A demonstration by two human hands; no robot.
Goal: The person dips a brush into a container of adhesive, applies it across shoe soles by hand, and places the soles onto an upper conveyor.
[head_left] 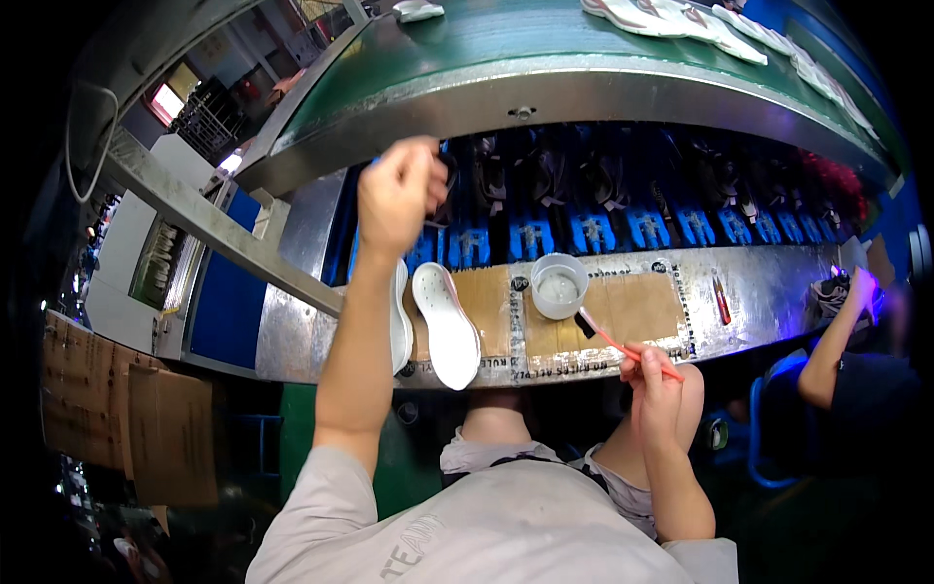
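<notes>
My left hand is raised in front of the steel edge of the upper belt. Its fingers are curled in and slightly blurred, and nothing shows in them. Below it on the bench lies a white shoe sole, with a second white sole beside it, partly covered by my left forearm. My right hand grips the red handle of a small brush with dark bristles. The brush head is at the lower right of a translucent plastic cup with pale contents.
A green conveyor belt above carries several soles. Behind the bench, shoe uppers sit in a row of blue holders. Brown cardboard covers part of the bench; a red-handled tool lies rightward. A co-worker's arm is at far right.
</notes>
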